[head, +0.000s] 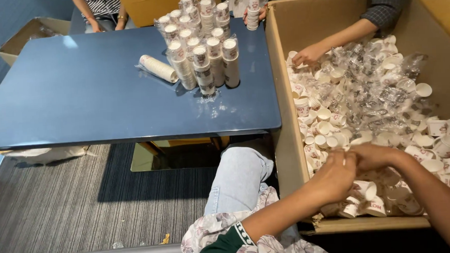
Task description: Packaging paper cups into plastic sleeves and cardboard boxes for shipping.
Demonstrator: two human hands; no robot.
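At lower right, the left hand point(333, 177) and right hand point(370, 156) meet over the cardboard box point(287, 154), grips seemingly clamped together on small paper cups point(362, 189); nesting them neatly appears next.

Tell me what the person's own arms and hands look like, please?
Both are bare. The left hand has no glove or ring that I can see, and its forearm is uncovered up to a dark green sleeve cuff with a white patterned band. The right hand and forearm are bare too; no sleeve shows.
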